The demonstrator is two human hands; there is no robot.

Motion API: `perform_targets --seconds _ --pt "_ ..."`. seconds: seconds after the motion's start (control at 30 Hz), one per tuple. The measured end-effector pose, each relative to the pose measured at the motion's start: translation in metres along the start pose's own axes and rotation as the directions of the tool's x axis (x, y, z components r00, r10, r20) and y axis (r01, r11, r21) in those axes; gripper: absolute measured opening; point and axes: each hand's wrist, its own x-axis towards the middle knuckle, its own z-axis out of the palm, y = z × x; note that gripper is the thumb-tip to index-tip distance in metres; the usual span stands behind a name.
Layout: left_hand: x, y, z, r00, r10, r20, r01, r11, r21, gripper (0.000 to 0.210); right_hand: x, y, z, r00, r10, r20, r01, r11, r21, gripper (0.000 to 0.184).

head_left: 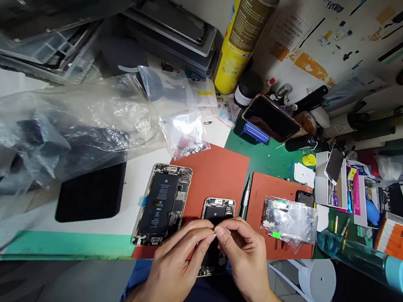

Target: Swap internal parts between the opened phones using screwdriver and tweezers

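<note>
My left hand [182, 260] and my right hand [244, 253] meet fingertip to fingertip above an opened smartphone [220, 204]. Both pinch at the same spot, and whatever sits between the fingers is too small or hidden to make out. The phone lies at the bench's front edge with its battery and inner parts bare; my hands cover its middle. To the left rests a larger opened smartphone [161, 204], its black battery and circuit board showing. A slim metal pen-like tool [245, 197] lies just beyond my right hand.
On an orange mat [223, 170] the work area sits. Clear plastic bags [111, 111] and a black phone-shaped panel [91, 194] are left. A yellow spray can [239, 44] and propped phone [271, 118] stand behind. Rightward are bagged parts [290, 221] and a blue bottle [364, 259].
</note>
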Motion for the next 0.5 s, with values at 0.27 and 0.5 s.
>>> perform_targets --seconds 0.27,0.5 --pt "-0.013 -0.010 0.005 0.978 0.204 -0.042 -0.183 0.938 0.295 0.024 0.019 -0.004 -0.014 0.996 0.054 0.076 -0.040 0.983 -0.178 0.032" --pt "-0.021 -0.027 0.013 0.933 0.339 0.122 -0.353 0.787 0.507 0.021 0.038 -0.004 0.000 0.981 0.186 0.058 -0.174 0.970 -0.170 0.035"
